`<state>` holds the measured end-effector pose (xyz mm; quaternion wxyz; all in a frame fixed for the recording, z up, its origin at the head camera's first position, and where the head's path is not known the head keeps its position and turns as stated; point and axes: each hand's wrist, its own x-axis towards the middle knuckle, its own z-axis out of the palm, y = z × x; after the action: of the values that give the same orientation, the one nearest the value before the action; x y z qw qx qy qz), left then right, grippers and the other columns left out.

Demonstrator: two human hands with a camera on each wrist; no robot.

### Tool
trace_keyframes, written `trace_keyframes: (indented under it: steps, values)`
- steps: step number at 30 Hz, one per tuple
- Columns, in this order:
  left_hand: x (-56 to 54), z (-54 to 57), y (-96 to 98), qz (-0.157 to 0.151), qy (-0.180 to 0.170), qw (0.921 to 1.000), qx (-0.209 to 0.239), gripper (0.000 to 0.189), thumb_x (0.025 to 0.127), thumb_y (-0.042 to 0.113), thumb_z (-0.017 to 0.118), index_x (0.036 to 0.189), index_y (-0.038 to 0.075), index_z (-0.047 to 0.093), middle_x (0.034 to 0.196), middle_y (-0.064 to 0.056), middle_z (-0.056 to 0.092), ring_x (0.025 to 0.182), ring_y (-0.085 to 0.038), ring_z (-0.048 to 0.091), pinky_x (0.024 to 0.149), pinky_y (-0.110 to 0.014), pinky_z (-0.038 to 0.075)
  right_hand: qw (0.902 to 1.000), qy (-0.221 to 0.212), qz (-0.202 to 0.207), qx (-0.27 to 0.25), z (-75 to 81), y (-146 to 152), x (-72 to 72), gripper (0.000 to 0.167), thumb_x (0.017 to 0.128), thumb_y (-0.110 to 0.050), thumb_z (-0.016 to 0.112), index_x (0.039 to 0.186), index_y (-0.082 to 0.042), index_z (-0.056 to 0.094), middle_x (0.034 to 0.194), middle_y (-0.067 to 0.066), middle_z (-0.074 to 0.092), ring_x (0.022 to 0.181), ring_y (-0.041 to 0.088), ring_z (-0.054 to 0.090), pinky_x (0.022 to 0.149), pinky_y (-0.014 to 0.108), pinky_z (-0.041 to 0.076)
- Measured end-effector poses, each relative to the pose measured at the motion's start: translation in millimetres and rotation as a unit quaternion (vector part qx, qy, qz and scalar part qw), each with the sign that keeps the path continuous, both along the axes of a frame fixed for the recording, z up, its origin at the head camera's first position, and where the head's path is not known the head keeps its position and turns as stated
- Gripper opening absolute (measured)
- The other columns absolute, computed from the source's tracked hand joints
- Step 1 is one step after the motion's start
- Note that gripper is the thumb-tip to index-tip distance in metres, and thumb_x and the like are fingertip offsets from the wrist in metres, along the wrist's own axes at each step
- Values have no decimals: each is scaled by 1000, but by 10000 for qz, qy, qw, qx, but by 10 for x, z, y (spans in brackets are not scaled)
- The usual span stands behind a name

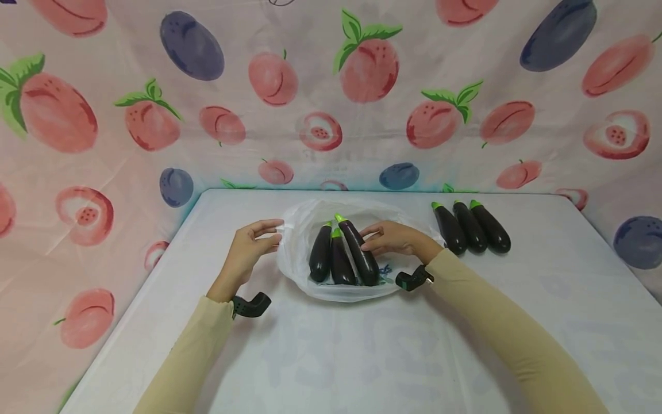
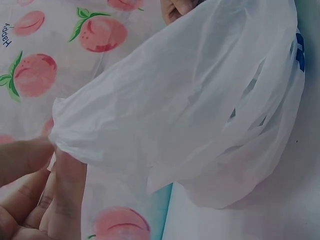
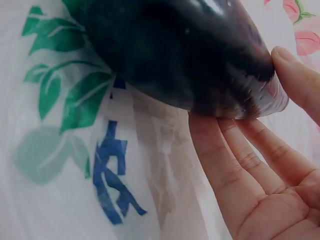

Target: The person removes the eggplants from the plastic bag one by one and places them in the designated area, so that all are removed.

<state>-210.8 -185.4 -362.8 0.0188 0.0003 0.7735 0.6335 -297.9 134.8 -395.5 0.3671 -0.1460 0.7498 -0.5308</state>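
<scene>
A white translucent plastic bag [image 1: 343, 294] lies with its mouth spread toward me, and three dark eggplants with green stem ends sit in it. My left hand [image 1: 244, 253] pinches the bag's left edge between thumb and fingers; in the left wrist view that plastic [image 2: 110, 120] is pulled taut. Reaching in from the right, my right hand [image 1: 397, 238] holds the rightmost eggplant [image 1: 364, 259] by its side. The right wrist view shows thumb and fingertips on opposite sides of this eggplant [image 3: 185, 55]. Left of it are the middle eggplant [image 1: 341, 261] and the left eggplant [image 1: 320, 256].
Three more eggplants [image 1: 470, 227] lie side by side on the white table [image 1: 331, 356], behind my right forearm. A fruit-printed cloth [image 1: 331, 69] hangs behind the table. Each wrist wears a black camera mount, such as the left mount [image 1: 251, 305].
</scene>
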Motion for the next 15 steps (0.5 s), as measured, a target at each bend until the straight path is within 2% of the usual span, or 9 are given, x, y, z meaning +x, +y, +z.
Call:
trace_keyframes:
  steps: [8,12,15]
  values:
    - [3,15,7,-341,53,9994,-2,45,86,8,66,130,2,54,115,-13,57,81,-3,66,79,-21,55,9999,148,-45,41,118,70,27,59,90,-8,61,142,4,35,125,19,53,102,14,60,99,43,47]
    - [3,17,4,-348,28,9994,-57,47,86,7,66,130,3,53,117,-13,56,82,-2,66,79,-19,54,9996,241,-93,77,176,98,33,58,90,-7,61,141,3,36,122,17,54,101,12,60,100,44,46]
    - [2,13,5,-325,6,9994,-68,46,85,6,66,130,4,54,117,-13,56,82,-2,66,79,-18,53,9995,272,-140,86,212,126,32,57,90,-6,60,141,2,36,126,21,51,106,16,59,101,45,45]
